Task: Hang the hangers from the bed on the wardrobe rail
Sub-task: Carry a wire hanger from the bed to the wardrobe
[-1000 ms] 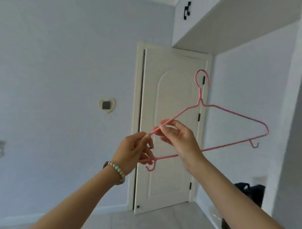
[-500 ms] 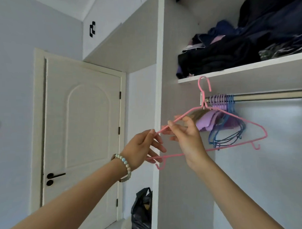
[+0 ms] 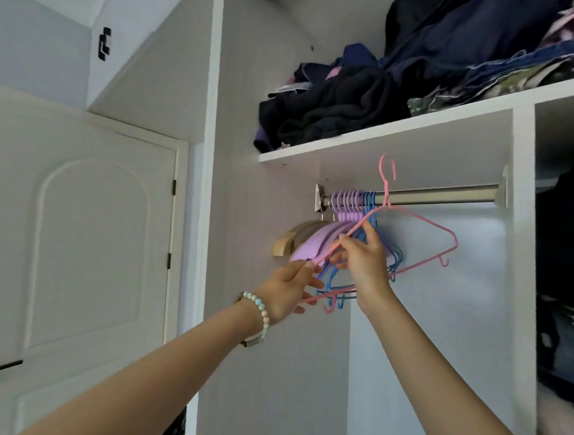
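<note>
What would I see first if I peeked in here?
A pink hanger in the middle, pinched by the left hand and right hand, with its hook up above the rail. Purple hangers and blue hangers bunch at the rail's left end. Dark clothes pile on the shelf above.

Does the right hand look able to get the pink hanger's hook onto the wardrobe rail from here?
Probably yes. The right hand pinches the pink hanger by its upper wire, its hook stands above the wardrobe rail, and the rail right of the blue hangers is bare.
</note>
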Demonstrator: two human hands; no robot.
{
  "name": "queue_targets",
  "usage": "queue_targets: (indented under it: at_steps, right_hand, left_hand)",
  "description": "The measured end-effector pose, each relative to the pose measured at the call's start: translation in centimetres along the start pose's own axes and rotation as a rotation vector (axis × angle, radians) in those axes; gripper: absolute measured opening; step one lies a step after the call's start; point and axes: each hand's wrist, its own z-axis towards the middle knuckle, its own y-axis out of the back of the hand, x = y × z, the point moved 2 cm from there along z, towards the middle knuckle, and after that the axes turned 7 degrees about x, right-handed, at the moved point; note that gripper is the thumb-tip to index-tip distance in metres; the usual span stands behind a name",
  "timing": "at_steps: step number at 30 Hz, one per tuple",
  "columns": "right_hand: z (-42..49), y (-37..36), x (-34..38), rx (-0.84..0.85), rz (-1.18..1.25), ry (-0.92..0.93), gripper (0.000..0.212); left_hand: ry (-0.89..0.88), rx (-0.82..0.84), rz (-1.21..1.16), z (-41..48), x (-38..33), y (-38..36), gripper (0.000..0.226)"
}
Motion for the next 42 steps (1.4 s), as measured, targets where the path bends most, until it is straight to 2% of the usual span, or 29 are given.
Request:
queue_targets:
  at_steps: [5,10,16,19,25,29,33,37,39,42]
  right_hand:
    - [5.0,3.0,-3.2,-0.063,-0.091,-0.045,0.050]
    - [9.7,5.1,-5.6,-0.123,-0.197,-0.070,0.051]
    - [12.2,6.6,-6.7,-0.123,-0.277,-0.136,0.052]
    - [12.9,7.1,-7.1,-0.091,-0.312,-0.148,0.046]
    - [12.7,6.1,-7.9,0.043,-0.313,-0.209,0.017]
    - [11.6,5.5,-8.2,0.084,-0.298,-0.232,0.014]
    - [10.4,5.3,-8.1,0.032,-0.504,-0.078,0.025]
    - [7.3,3.4,-7.2,0.022,-0.707,0.162,0.048]
    - [5.3,1.6,-6.3,0.067,-0.724,0.319,0.047]
    - [2.2,-2.2,-5.7,0.169,-0.711,0.420,0.055]
  left_hand:
    - [-0.013,-0.066,0.101,3.9,1.4,0.3,0.037]
    - [-0.005,-0.185,0.202,6.4,3.7,1.3,0.031]
    - [0.012,-0.263,0.185,7.9,4.9,1.8,0.029]
    - [0.008,-0.276,0.172,8.3,5.3,1.9,0.028]
    - [0.024,-0.287,0.206,8.6,5.6,1.6,0.029]
    - [0.021,-0.283,0.219,8.4,5.5,1.3,0.028]
    - [0.031,-0.279,0.241,7.6,5.4,1.3,0.031]
    - [0.033,-0.306,0.263,5.7,5.1,2.2,0.032]
    - [0.027,-0.320,0.277,4.1,5.0,3.2,0.033]
    - [0.043,-0.347,0.302,1.0,5.3,5.3,0.037]
